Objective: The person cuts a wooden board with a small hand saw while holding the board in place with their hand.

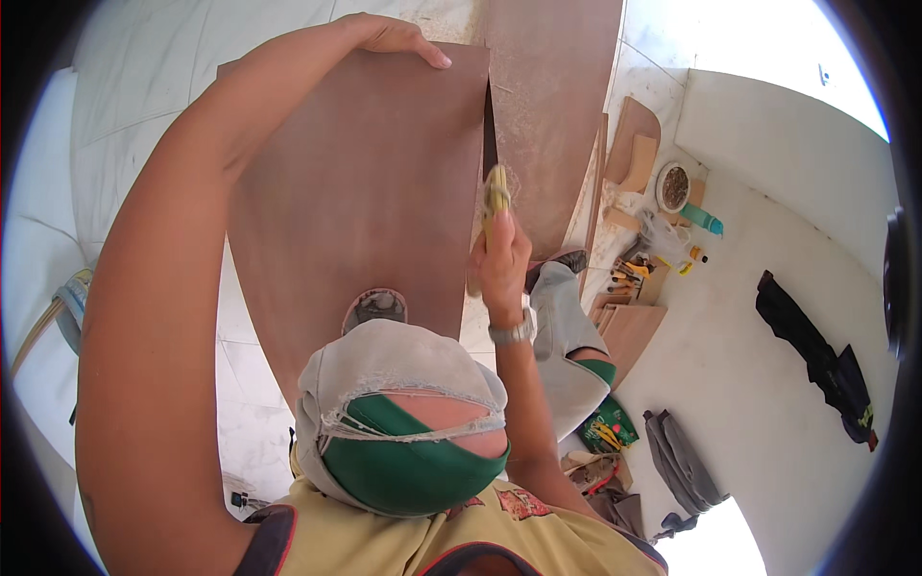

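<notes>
The left hand lies flat on the far edge of a brown board, fingers together. The right hand is clamped on a yellow-handled tool at the board's right edge; work there seems unfinished. Far right, a round bowl holds something dark, perhaps screws.

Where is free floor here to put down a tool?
Free: pale floor left of the brown board, and floor between the grey bag and dark cloth. Crowded: the tool pile right of the right hand.
</notes>
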A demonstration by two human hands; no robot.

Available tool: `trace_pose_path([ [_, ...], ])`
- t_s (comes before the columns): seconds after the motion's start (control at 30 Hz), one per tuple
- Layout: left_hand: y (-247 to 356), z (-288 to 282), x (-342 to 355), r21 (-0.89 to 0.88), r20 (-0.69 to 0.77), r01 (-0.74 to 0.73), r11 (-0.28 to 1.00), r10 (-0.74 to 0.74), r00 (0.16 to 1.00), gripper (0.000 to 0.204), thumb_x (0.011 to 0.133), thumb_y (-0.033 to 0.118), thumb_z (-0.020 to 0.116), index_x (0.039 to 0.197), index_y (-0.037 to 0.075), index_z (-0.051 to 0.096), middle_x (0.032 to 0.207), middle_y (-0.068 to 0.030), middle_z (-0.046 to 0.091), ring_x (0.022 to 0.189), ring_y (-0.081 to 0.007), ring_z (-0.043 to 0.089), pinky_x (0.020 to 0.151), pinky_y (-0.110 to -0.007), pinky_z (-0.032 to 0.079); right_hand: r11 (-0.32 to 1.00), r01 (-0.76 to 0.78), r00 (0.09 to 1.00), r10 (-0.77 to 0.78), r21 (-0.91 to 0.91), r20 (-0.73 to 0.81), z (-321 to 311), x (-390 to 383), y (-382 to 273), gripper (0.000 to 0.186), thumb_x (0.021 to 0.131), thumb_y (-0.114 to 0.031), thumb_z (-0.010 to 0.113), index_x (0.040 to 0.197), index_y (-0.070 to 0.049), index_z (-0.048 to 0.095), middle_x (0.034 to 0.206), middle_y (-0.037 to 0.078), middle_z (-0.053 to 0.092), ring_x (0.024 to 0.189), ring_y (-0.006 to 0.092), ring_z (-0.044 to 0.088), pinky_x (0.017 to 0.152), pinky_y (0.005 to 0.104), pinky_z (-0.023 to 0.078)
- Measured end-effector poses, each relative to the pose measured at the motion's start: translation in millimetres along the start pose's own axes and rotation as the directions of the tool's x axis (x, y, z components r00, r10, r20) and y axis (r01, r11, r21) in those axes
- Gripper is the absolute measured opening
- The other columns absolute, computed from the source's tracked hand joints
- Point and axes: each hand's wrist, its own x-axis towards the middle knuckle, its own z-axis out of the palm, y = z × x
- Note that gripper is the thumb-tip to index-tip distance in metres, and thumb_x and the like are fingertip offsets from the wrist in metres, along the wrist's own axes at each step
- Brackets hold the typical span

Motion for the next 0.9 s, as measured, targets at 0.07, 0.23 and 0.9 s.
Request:
trace_pose_path([
  [0.07,-1,-3,-3,0.068,-0.036,-0.095,0.993,0.098,0.995,0.075,0.091,0.069,0.065,0.126,0.003,0.078,0.124,-0.0152,0.076,0.117,-0.029,0.069,0.105,-0.042,0.049,1.0,-0.013,0.999,0.012,-0.013,-0.041,-10,-58,-17,0.043,0.114,-0.036,0.045,0.111,0.0,0.069,0.072,-0.004,0.046,0.063,0.006,0.041,0.056,0.0267,0.035],
  [0.23,9,-10,-21,0.009,-0.04,-0.054,0.999,0.054,0.998,0.079,0.089,0.071,0.066,0.128,0.003,0.078,0.124,-0.0145,0.076,0.116,-0.0272,0.07,0.104,-0.041,0.049,0.998,-0.001,1.0,0.002,-0.058,0.009,10,17,-32,0.049,0.114,-0.034,0.046,0.139,0.002,0.066,0.074,-0.005,0.046,0.066,0.0056,0.042,0.058,0.028,0.037],
  [0.9,21,-5,-3,0.12,-0.155,0.156,0.98,-0.137,0.978,0.096,0.082,0.076,0.068,0.14,-0.001,0.066,0.144,-0.0171,0.065,0.136,-0.0306,0.059,0.117,-0.044,0.039,0.982,0.183,0.981,-0.185,-0.039,-0.052,13,32,-38,0.053,0.112,-0.032,0.051,0.152,0.003,0.053,0.076,0.018,0.059,0.071,0.0177,0.057,0.068,0.0395,0.049],
])
